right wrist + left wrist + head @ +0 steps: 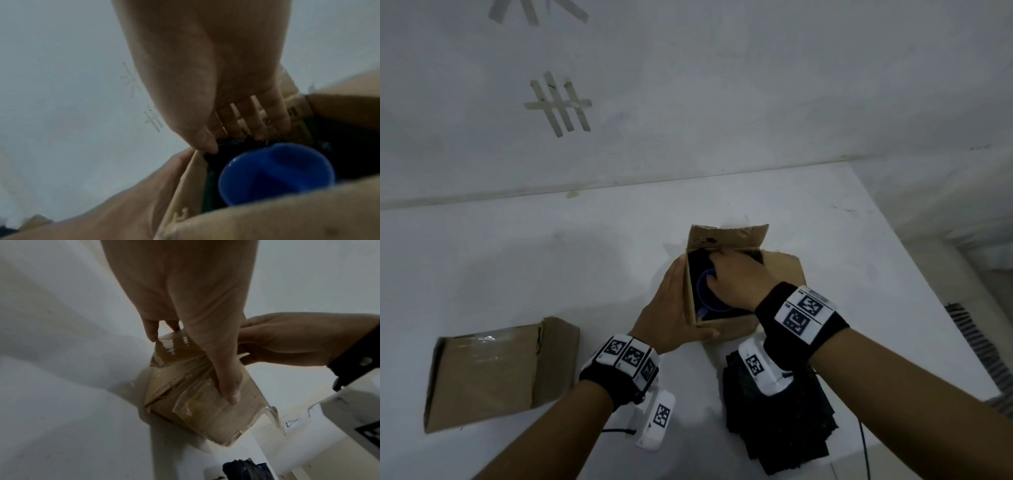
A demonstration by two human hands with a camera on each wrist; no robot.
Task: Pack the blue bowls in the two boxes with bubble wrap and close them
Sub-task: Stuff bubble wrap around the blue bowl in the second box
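The blue bowl [275, 173] sits inside the open box [722, 329], on dark wrap. It looks light, stiff and smooth, best gripped at the rim. Right hand [739, 281] reaches in at 12 o'clock, fingers [252, 123] loosely bent, grip unclear. Left hand [671, 318] grips the box's 9 o'clock side.
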